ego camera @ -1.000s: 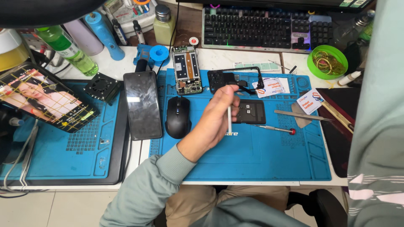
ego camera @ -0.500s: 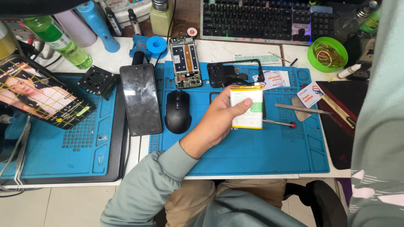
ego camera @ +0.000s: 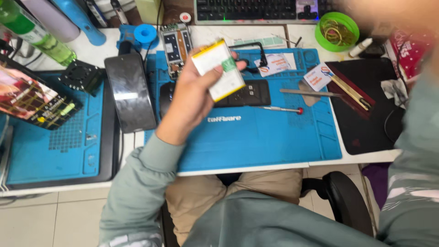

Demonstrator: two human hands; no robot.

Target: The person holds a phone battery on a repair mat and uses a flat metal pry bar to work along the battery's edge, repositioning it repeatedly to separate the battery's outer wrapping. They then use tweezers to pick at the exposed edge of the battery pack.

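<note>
The left hand (ego camera: 194, 98) grips a flat white rectangular battery with yellow edges (ego camera: 218, 68), fingers closed around its near-left side, lifted above the blue silicone work mat (ego camera: 274, 137). Its long axis tilts far-left to near-right. The right hand is blurred, so I cannot tell its state.

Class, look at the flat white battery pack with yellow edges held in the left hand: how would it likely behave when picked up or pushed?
The battery pack looks thin and flat, so it probably slides rather than rolls. The left hand lifts it with fingertips alone, suggesting it is light. Its glossy wrap may be slippery.
</note>
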